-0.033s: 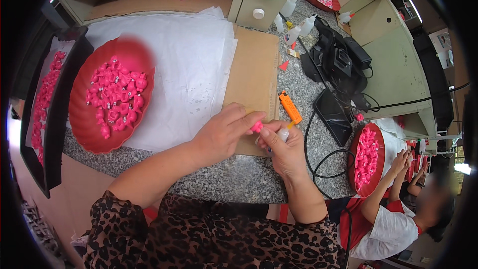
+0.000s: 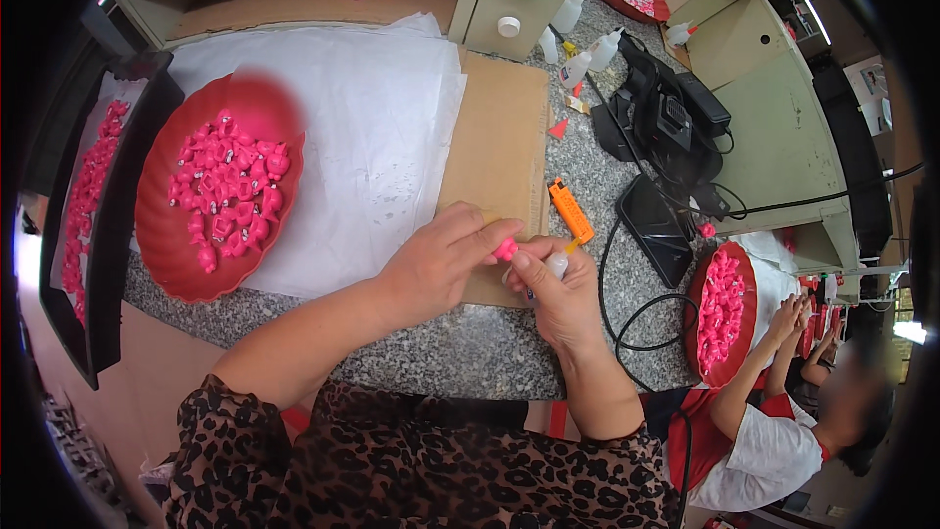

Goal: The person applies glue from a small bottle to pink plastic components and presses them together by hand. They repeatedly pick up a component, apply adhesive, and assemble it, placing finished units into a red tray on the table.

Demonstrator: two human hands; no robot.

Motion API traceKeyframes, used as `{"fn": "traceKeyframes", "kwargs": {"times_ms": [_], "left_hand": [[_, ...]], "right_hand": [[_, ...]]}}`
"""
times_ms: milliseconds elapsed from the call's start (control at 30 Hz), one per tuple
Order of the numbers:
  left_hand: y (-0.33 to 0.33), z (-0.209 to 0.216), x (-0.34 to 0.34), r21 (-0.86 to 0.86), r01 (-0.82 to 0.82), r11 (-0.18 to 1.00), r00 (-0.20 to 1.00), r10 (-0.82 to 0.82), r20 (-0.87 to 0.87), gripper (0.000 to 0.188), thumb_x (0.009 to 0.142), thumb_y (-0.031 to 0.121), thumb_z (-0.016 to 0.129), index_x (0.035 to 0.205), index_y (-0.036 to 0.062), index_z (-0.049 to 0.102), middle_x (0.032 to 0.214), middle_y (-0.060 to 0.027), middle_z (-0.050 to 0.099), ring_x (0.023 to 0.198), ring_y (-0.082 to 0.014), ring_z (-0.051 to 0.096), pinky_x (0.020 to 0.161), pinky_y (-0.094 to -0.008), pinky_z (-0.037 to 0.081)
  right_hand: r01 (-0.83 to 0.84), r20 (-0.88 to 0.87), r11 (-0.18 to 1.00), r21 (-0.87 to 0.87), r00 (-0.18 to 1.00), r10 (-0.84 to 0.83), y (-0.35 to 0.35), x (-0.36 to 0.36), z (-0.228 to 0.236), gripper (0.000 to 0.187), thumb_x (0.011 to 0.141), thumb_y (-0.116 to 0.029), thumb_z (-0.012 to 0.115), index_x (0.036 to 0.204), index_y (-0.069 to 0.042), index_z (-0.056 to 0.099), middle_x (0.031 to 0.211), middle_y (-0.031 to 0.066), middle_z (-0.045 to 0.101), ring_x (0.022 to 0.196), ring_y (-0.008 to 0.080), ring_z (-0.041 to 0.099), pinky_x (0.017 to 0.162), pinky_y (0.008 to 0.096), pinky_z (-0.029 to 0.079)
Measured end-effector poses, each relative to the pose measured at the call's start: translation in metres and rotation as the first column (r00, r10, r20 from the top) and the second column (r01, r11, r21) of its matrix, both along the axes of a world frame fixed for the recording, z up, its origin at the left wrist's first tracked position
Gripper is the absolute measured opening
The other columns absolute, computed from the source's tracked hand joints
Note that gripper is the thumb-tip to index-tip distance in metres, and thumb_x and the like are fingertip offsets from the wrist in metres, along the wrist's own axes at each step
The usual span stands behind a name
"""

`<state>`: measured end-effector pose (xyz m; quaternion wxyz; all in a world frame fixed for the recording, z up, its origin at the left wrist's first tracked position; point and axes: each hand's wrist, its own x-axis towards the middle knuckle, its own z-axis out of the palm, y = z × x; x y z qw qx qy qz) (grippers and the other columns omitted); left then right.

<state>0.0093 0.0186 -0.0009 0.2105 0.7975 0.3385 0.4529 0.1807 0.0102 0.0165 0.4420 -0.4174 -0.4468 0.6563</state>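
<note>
Over the front of the cardboard sheet [image 2: 494,137], my two hands meet. A small pink plastic piece [image 2: 505,250] is pinched between the thumb and fingers of my left hand [image 2: 441,257]; its shape is mostly hidden. My right hand [image 2: 566,299] is closed around a small white squeeze bottle [image 2: 557,264] with a yellow tip, its thumb close to the pink piece. Whether that thumb touches the piece, I cannot tell. Left of my hands, a red scalloped tray [image 2: 162,235] holds many small pink figures [image 2: 230,181].
An orange tool [image 2: 568,208] lies right of the cardboard. White squeeze bottles [image 2: 576,69] stand farther back, beside black devices [image 2: 666,118] and cables. A black bin [image 2: 108,274] with pink pieces is at far left. At right, a co-worker [image 2: 764,441] sits by another red tray [image 2: 746,333].
</note>
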Motion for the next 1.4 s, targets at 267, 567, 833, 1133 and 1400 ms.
{"fn": "traceKeyframes", "kwargs": {"times_ms": [267,567,833,1133,1400], "left_hand": [[-0.0007,-0.0027,0.0013,-0.015,-0.006,1.000,1.000,0.006,-0.010,0.043,0.066,-0.006,0.054,0.109,0.0002,0.050,0.086,-0.0120,0.050,0.079,-0.0288,0.049,0.067,-0.0352,0.044],[-0.0009,-0.0043,0.0020,0.001,-0.027,1.000,0.999,0.027,-0.045,0.044,0.065,-0.005,0.053,0.109,0.0000,0.049,0.083,-0.0111,0.048,0.079,-0.0287,0.049,0.067,-0.0349,0.044],[-0.0013,-0.0028,0.0021,0.015,-0.028,0.999,0.997,0.029,-0.076,0.046,0.064,-0.005,0.053,0.109,-0.0002,0.048,0.083,-0.0114,0.048,0.079,-0.0283,0.049,0.066,-0.0346,0.044],[-0.0012,-0.0033,0.0019,0.036,-0.036,0.999,0.996,0.039,-0.079,0.047,0.062,-0.005,0.054,0.109,-0.0005,0.049,0.083,-0.0112,0.048,0.078,-0.0282,0.049,0.065,-0.0341,0.044],[-0.0004,-0.0043,0.0019,0.057,-0.028,0.998,0.997,0.031,-0.065,0.046,0.062,-0.006,0.054,0.108,-0.0005,0.049,0.083,-0.0114,0.049,0.078,-0.0283,0.050,0.066,-0.0340,0.045]], "right_hand": [[0.008,0.024,0.999,-0.035,1.000,-0.007,-0.0013,-0.0004,0.0040,0.009,0.080,-0.009,0.063,0.082,-0.001,0.060,0.070,0.0011,0.057,0.063,0.0054,0.051,0.057,0.0176,0.040],[0.025,0.065,1.000,-0.016,0.998,-0.024,-0.0007,0.0000,0.0002,0.010,0.080,-0.010,0.063,0.082,-0.001,0.060,0.069,0.0005,0.057,0.061,0.0048,0.049,0.055,0.0172,0.038],[0.033,0.080,0.999,-0.023,0.996,-0.031,-0.0018,-0.0007,0.0026,0.009,0.080,-0.010,0.063,0.081,-0.001,0.060,0.068,-0.0001,0.056,0.061,0.0042,0.048,0.054,0.0170,0.037],[0.037,0.096,0.999,-0.001,0.995,-0.036,-0.0027,-0.0014,0.0034,0.009,0.080,-0.009,0.062,0.080,0.000,0.060,0.068,-0.0009,0.055,0.060,0.0031,0.046,0.053,0.0167,0.036],[0.038,0.098,0.999,0.030,0.994,-0.041,-0.0034,-0.0012,0.0022,0.007,0.081,-0.008,0.062,0.080,0.000,0.060,0.068,-0.0025,0.054,0.061,0.0020,0.044,0.053,0.0160,0.035]]}}
